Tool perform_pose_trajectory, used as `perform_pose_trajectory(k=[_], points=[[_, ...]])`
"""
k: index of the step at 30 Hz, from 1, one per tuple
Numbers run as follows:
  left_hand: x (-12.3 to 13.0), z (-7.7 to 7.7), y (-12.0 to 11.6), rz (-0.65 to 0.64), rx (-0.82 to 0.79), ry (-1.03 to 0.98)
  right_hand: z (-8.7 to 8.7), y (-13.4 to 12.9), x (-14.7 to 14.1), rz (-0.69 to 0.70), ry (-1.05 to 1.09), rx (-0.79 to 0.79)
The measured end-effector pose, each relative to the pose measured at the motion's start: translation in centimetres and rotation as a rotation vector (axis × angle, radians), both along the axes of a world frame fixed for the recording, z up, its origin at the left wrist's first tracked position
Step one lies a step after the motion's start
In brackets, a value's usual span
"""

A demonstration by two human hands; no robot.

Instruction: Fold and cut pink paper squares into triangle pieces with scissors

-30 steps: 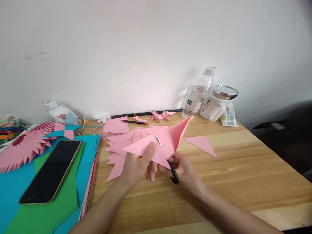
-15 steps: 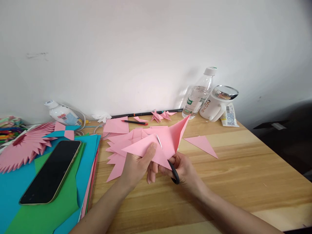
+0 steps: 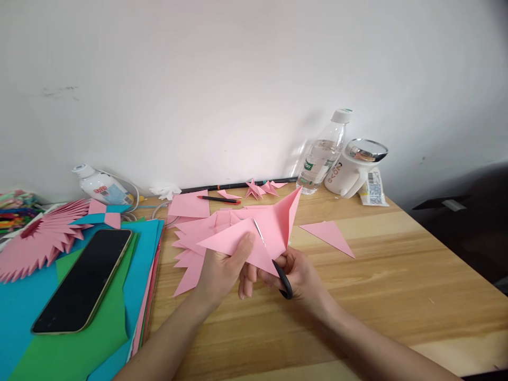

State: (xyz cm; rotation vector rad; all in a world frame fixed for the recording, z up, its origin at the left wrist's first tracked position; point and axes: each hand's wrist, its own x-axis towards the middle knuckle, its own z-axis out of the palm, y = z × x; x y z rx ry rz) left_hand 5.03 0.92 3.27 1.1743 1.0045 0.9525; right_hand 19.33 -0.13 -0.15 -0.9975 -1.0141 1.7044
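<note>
My left hand pinches a sheet of pink paper, its thumb on top and its fingers beneath. My right hand is closed round the black handles of a pair of scissors. One thin metal blade shows above the paper, and the sheet lies between the blades. To the right of the blade the paper rises in a folded, pointed flap. Several pointed pink pieces lie behind and left of the sheet. A pink triangle rests on the wooden table to the right.
A phone lies on green and blue paper at the left, near a pleated pink paper form. Along the wall are a white bottle, a red-black pen, pink stars, a water bottle and a white mug.
The raised tip of the pink paper has shifted slightly left. Both hands and the scissors have hardly moved.
</note>
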Motion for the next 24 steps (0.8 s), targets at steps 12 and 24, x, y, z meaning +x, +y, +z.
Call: perform_pose_trajectory(k=[12,24], points=[[0.2,-0.7,0.2,-0.026,-0.022,-0.018,1.0,0.4,0.0,0.095,0.092,0.029],[0.3,-0.5,0.0,-0.013,-0.025,0.029,1.1,0.4,-0.3,0.104,0.092,0.1]])
